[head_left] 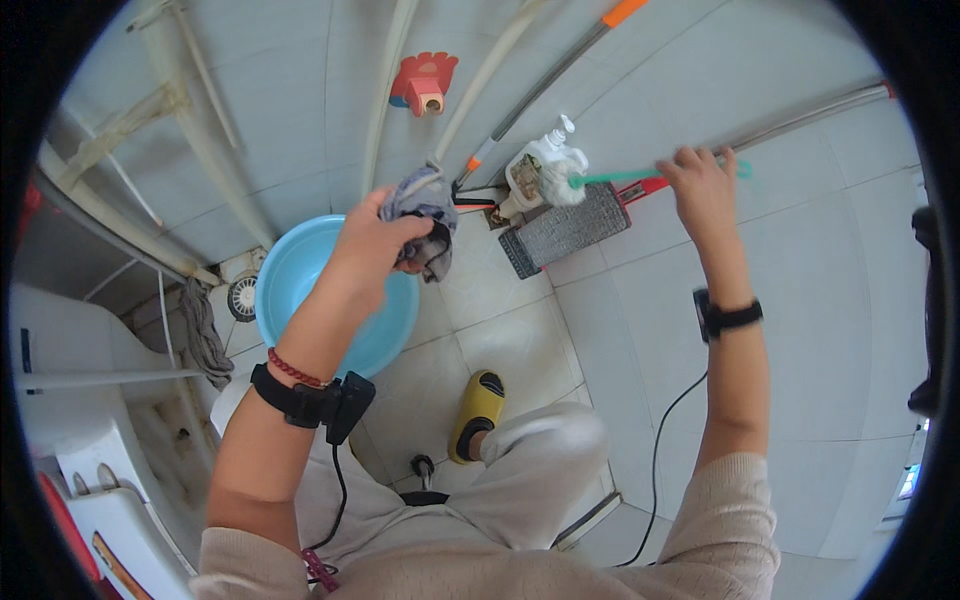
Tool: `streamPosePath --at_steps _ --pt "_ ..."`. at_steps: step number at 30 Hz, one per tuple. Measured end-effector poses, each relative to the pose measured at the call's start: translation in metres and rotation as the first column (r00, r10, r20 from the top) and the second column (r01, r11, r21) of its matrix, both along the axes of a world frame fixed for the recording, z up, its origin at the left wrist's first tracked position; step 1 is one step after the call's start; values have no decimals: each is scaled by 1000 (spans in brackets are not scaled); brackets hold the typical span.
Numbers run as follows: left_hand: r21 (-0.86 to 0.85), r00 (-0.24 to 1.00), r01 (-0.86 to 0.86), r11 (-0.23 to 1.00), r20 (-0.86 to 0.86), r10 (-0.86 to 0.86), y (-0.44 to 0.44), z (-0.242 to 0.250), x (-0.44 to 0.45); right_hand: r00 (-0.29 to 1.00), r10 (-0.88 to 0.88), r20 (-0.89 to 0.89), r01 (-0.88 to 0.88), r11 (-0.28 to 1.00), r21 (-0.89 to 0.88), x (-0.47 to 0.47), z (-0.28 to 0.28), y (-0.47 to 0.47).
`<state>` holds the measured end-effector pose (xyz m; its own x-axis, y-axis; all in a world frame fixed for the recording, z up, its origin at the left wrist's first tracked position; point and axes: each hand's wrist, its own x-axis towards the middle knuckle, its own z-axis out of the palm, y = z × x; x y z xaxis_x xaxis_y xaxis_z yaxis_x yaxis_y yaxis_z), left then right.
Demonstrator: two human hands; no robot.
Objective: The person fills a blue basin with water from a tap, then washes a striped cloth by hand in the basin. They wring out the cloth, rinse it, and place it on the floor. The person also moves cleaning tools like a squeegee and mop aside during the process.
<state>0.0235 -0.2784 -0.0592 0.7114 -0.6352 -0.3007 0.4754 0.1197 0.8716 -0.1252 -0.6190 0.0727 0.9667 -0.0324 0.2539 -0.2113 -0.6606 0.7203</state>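
Note:
My left hand point(379, 244) grips a bunched grey cloth point(425, 214) with darker patches, held over the right rim of a light blue plastic basin point(289, 255). The basin rests on the tiled floor; my forearm hides part of its inside. Off to the right, my right hand point(701, 187) is closed around the green handle point(622, 177) of a round white-headed brush point(561, 182). Its head overlaps a white pump bottle point(551, 154) in this view; whether they touch I cannot tell. Just below the brush lies a grey flat mop head point(574, 229) with a red joint.
A pole with orange ends point(547, 82) leans on the tiled wall beside white pipes point(386, 97). A red wall holder point(426, 81) hangs there. At left are a floor drain point(242, 298), a hanging grey rag point(204, 330) and a white appliance point(67, 375). My yellow slipper point(480, 409) is below.

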Motion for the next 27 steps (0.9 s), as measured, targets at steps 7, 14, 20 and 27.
streamPosePath --at_steps 7,14,20,27 --pt "-13 977 -214 977 -23 213 11 17 20 946 -212 -247 231 971 53 118 -122 -4" --pt "1 959 -276 961 -60 276 16 25 29 737 -411 -536 559 817 142 170 -186 2" --pt "-28 968 -245 969 -60 243 17 15 38 862 -298 -410 448 827 339 178 -199 -7" --pt "-8 972 -226 974 -71 224 12 8 39 852 -409 -328 510 505 696 174 -237 -57"
